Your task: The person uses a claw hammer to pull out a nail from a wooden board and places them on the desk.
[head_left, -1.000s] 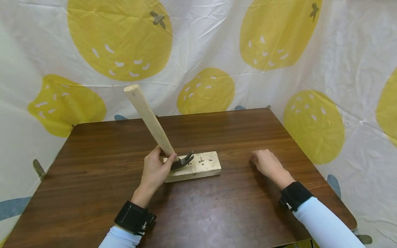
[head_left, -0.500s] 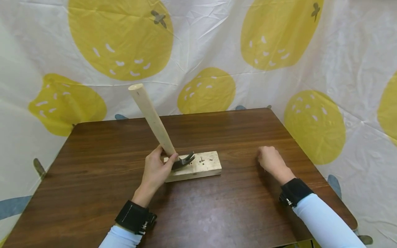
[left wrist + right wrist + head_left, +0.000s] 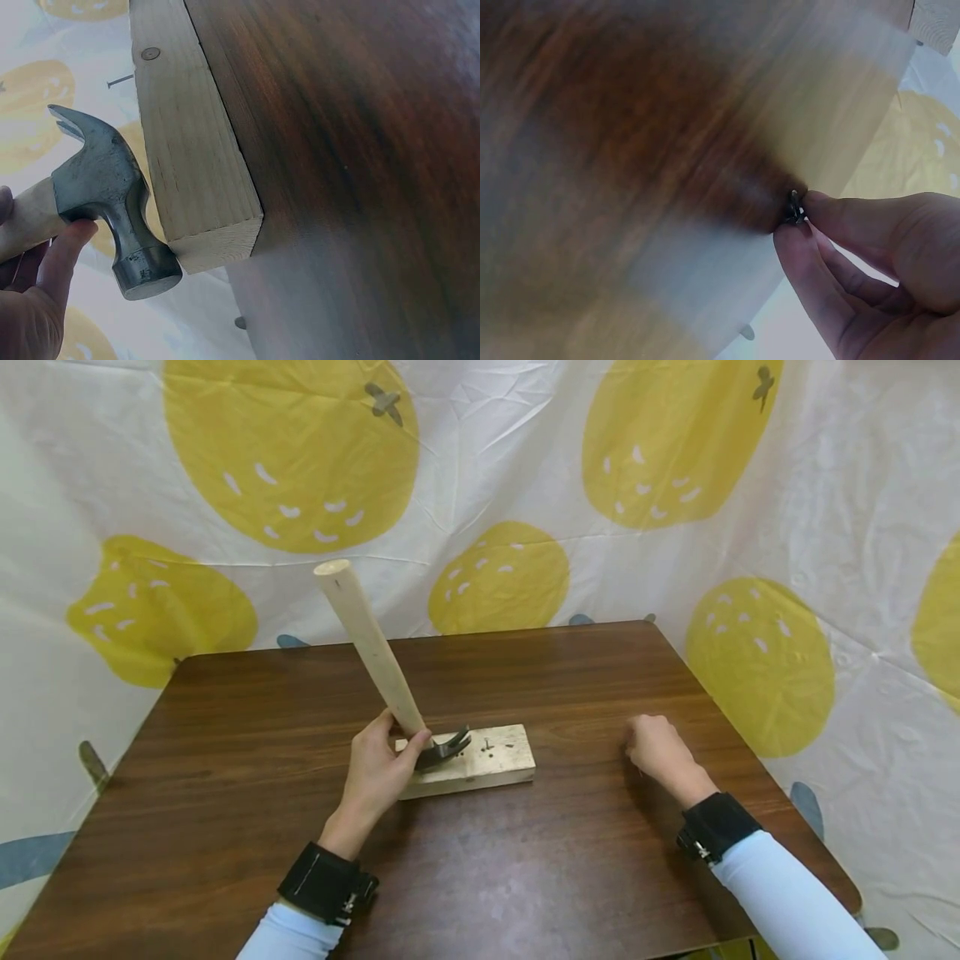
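Note:
My left hand (image 3: pixel 377 770) grips a claw hammer (image 3: pixel 372 653) low on its pale wooden handle, right beside the head. The handle leans up and to the left. The dark hammer head (image 3: pixel 101 176) is at the left end of a wooden block (image 3: pixel 504 765), its claw pointing right along the top. A nail (image 3: pixel 486 745) sticks up from the block among several small dark holes. To the right of the block, close over the table, my right hand (image 3: pixel 662 752) pinches a small dark metal piece (image 3: pixel 795 208) between thumb and fingertips; its exact kind cannot be told.
The brown wood-grain table (image 3: pixel 225 760) carries the block near its middle. A white curtain (image 3: pixel 480 460) with yellow fruit prints hangs behind and along the sides. In the left wrist view, a round dark knot (image 3: pixel 151 54) marks the block's side.
My right hand has shifted a little to the right over the table. The hammer's handle has tipped slightly rightward, while my left hand keeps its grip and the block stays in place.

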